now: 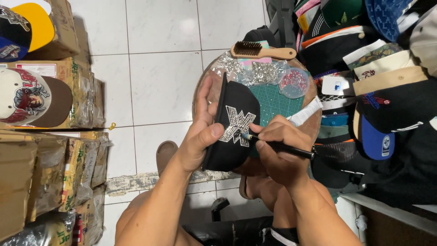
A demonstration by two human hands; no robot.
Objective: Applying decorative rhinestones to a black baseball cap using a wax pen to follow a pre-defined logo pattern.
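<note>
My left hand (pixel 200 132) grips a black cap (pixel 234 150) by its brim and front panel, holding it upright over a small round wooden table (pixel 207 77). A sparkling rhinestone emblem (pixel 237 126) covers the cap's front. My right hand (pixel 277 148) holds a thin black pen-like tool (pixel 284 146), its tip touching the lower part of the emblem.
On the table lie a green cutting mat (pixel 273 102), bags of silver and red rhinestones (pixel 273 77), a wooden-handled brush (pixel 261 51) and a white tube (pixel 306 111). A heap of caps (pixel 378 82) fills the right. Wrapped cardboard boxes (pixel 54 150) with caps on top line the left.
</note>
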